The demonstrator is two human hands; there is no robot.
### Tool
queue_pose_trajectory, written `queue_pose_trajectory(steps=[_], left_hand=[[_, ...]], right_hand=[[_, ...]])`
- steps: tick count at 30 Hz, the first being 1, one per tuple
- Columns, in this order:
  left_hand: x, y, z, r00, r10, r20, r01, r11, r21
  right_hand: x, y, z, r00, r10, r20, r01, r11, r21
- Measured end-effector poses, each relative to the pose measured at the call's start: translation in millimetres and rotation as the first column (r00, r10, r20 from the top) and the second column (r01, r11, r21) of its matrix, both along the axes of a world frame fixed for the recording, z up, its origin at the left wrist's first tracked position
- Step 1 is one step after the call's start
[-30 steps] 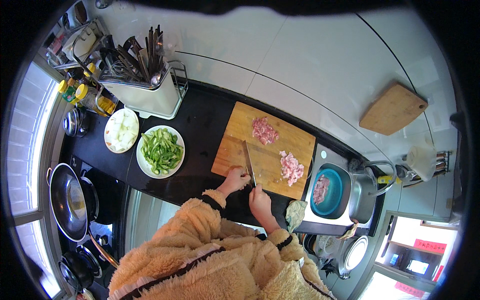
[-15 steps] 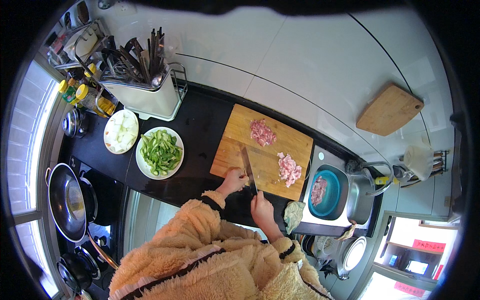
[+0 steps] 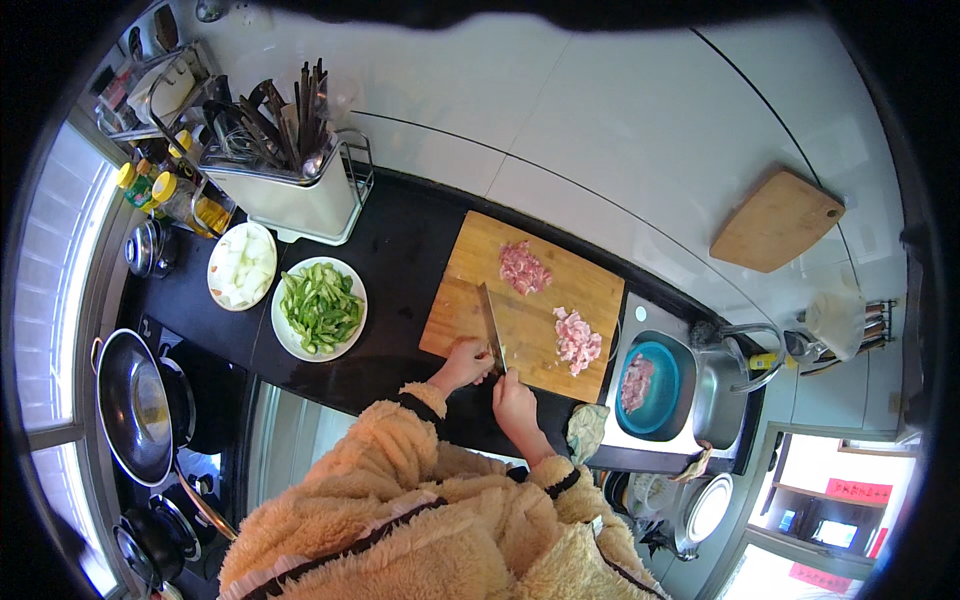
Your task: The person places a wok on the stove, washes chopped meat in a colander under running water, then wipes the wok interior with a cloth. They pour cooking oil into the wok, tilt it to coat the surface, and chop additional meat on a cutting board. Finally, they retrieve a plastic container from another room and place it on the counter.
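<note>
My right hand is wrapped round the handle of a kitchen knife, whose long blade points away from me over the wooden cutting board. Beside the blade, at the board's near edge, my left hand has its fingers curled together; whatever they hold is too small to make out. A few pale bits lie close to the blade. Farther back on the board is a pile of reddish sliced meat, and to the right a pile of paler, fatty meat pieces.
Left of the board stand a plate of sliced green peppers and a plate of white chunks. A wok sits at the far left. On the right, the sink holds a blue basin with meat; a cloth lies at the counter edge.
My right hand has moved slightly away from me and to the left with the knife, bringing the handle nearer my left hand. The meat piles and plates stay where they were.
</note>
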State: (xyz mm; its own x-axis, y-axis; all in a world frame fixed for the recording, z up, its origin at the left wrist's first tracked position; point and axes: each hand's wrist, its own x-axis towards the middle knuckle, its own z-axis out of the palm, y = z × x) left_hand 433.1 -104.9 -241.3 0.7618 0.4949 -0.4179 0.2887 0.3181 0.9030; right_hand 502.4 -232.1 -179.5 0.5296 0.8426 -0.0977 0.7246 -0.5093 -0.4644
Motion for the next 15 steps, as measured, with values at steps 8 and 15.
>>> queue_pose_trajectory(steps=[8, 15], left_hand=[[2.0, -0.9, 2.7, 1.0, -0.001, -0.017, 0.002, 0.999, 0.035], [1.3, 0.9, 1.7, 0.998, -0.043, -0.052, 0.043, 0.999, -0.002]], right_hand=[[-1.8, -16.5, 16.7, 1.0, -0.004, 0.017, 0.005, 0.999, -0.052], [-7.4, -18.7, 24.8, 1.0, 0.021, -0.012, -0.021, 0.999, -0.029]])
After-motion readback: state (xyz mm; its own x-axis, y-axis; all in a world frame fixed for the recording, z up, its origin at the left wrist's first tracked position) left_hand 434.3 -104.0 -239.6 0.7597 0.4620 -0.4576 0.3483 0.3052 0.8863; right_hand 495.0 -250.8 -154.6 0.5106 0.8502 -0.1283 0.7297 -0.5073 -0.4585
